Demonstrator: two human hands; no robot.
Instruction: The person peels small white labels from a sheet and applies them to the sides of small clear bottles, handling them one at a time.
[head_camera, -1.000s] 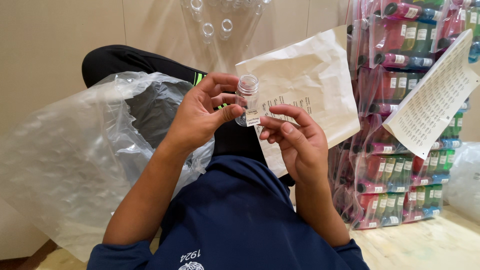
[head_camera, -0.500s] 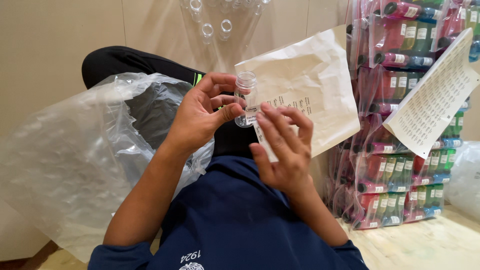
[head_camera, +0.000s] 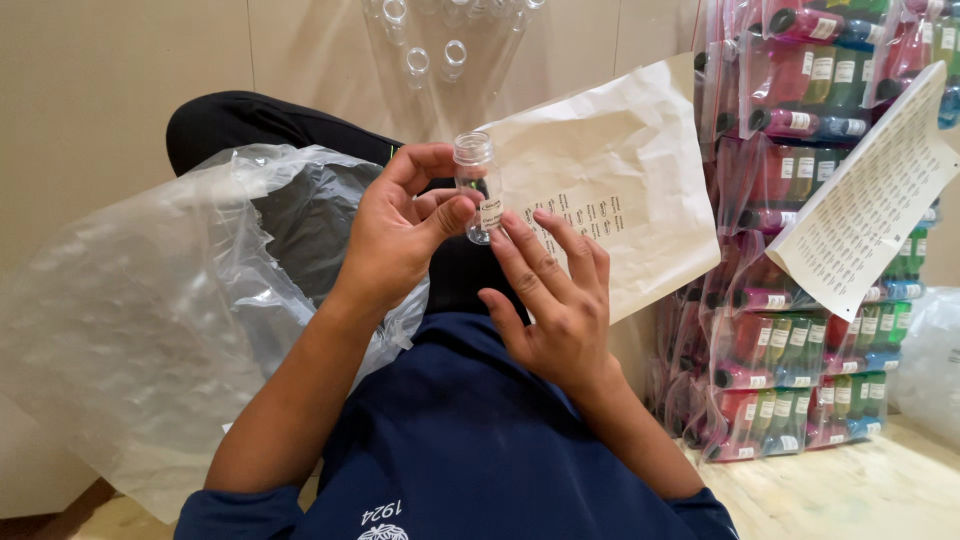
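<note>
Your left hand (head_camera: 400, 235) is pinching the small clear vial (head_camera: 478, 185) upright (mouth up, uncapped) in a narrow grip, so its label faces your right hand (head_camera: 555, 300), whose flat, open fingers (head_camera: 520, 250) are pressing that label (head_camera: 491, 213) on, holding nothing.

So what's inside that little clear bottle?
The little clear bottle looks empty: it has no cap and you can see through its top part. The left hand holds it, and a white label plus the thumb cover the lower part, so the bottom is hidden.
</note>
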